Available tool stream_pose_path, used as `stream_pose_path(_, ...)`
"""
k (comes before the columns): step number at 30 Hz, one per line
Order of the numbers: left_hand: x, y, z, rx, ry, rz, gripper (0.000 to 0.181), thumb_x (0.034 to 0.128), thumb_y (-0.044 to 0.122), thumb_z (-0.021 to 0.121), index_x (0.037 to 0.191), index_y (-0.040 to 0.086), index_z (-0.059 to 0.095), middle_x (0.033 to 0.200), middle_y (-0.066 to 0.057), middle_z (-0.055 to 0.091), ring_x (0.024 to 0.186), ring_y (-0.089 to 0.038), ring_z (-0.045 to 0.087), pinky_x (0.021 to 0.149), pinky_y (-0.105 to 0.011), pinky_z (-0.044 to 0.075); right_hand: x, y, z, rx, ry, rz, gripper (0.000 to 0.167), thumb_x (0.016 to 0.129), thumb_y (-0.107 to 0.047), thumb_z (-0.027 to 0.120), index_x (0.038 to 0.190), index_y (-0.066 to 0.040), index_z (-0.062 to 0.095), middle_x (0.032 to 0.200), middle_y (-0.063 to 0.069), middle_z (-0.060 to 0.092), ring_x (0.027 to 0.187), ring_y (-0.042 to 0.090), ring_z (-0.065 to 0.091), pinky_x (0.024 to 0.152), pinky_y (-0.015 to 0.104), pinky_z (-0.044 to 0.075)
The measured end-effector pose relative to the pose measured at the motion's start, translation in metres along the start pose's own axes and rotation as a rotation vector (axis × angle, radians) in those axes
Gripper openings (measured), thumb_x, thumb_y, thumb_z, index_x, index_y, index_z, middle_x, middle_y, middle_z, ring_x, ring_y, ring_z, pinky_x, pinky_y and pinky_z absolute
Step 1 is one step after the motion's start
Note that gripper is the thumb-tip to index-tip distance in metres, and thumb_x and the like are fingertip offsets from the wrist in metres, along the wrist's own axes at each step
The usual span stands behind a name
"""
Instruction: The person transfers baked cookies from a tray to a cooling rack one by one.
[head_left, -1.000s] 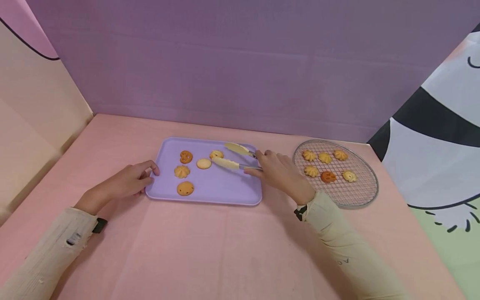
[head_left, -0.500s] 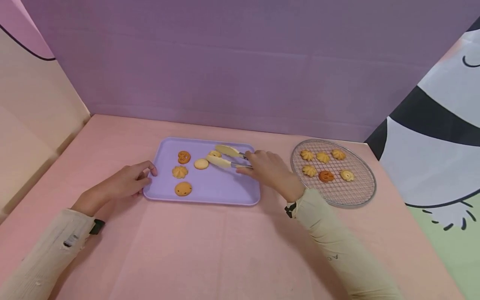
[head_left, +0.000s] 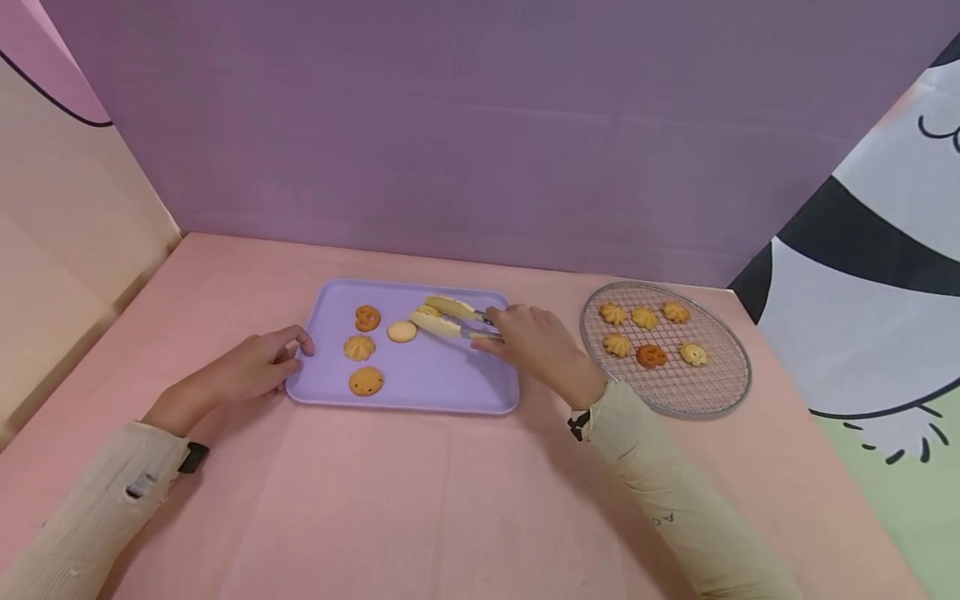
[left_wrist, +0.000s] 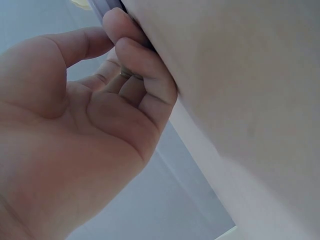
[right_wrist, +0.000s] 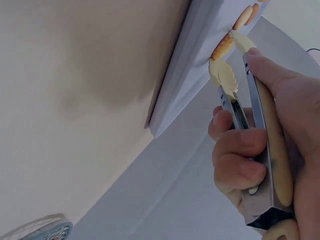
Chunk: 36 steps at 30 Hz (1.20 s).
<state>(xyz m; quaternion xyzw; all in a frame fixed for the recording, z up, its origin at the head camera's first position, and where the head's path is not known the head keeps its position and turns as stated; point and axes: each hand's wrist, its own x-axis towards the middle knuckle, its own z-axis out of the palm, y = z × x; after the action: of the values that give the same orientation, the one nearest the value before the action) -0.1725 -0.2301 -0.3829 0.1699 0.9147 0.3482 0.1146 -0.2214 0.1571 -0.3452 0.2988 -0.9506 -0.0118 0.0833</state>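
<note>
From where I stand, the right hand [head_left: 538, 343] grips a pair of tongs [head_left: 442, 323], whose pale tips straddle a small cookie [head_left: 429, 310] towards the back of a lilac tray [head_left: 450, 383]. The left hand [head_left: 253, 367] holds the tray's left rim, forefinger hooked over the edge.

The right wrist view shows what the head view hides: fingers wrapped round the tongs' shiny metal arms, cream inlay along the handle, a scalloped edge on one tip. The left wrist view adds the curled lower fingers and bare palm, with just a sliver of tray.

Beside the gripped cookie lies a smooth, pale round biscuit [head_left: 402, 332]. Farther left, in a rough column, are a pretzel-shaped cookie [head_left: 367, 317], a ridged flower-shaped one [head_left: 359, 347] and a round spotted one [head_left: 366, 382].

Near the tray's right end, a round wire rack [head_left: 712, 387] with a grey rim carries six more cookies, mostly ridged swirls. Both stand on a pink-covered table [head_left: 352, 500]. The right sleeve [head_left: 667, 483] bears a tiny dark mark resembling letters, too small to read surely.
</note>
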Motion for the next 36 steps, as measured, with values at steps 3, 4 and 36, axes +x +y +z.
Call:
stream_pose_path(3, 0.0, 0.0, 0.0, 0.002, 0.0, 0.004, 0.017, 0.0988, 0.005, 0.052, 0.115, 0.006, 0.052, 0.064, -0.001, 0.052, 0.055, -0.015, 0.052, 0.049, -0.027, 0.045, -0.001, 0.001, 0.003, -0.005, 0.017, -0.005, 0.045, 0.092, -0.049, 0.066, 0.1, -0.004, 0.068, 0.071, 0.005, 0.056, 0.057, 0.018, 0.052, 0.047, 0.036, 0.045)
stream_pose_path(4, 0.0, 0.0, 0.0, 0.001, -0.001, 0.004, 0.017, 0.0988, 0.005, 0.052, 0.115, 0.006, 0.052, 0.064, -0.001, 0.052, 0.055, -0.015, 0.052, 0.049, -0.027, 0.045, -0.001, 0.001, 0.004, -0.004, 0.026, -0.008, 0.045, 0.092, -0.048, 0.066, 0.1, -0.004, 0.068, 0.07, 0.005, 0.056, 0.056, 0.018, 0.052, 0.047, 0.036, 0.045)
stream_pose_path(36, 0.0, -0.003, -0.001, -0.023, -0.004, -0.004, 0.017, 0.0982, 0.004, 0.052, 0.115, 0.007, 0.053, 0.065, -0.003, 0.052, 0.055, -0.016, 0.053, 0.047, -0.026, 0.043, -0.069, 0.01, -0.031, -0.019, 0.221, 0.003, 0.056, 0.088, -0.049, 0.07, 0.125, -0.008, 0.062, 0.071, 0.007, 0.058, 0.046, 0.016, 0.046, 0.037, 0.027, 0.031)
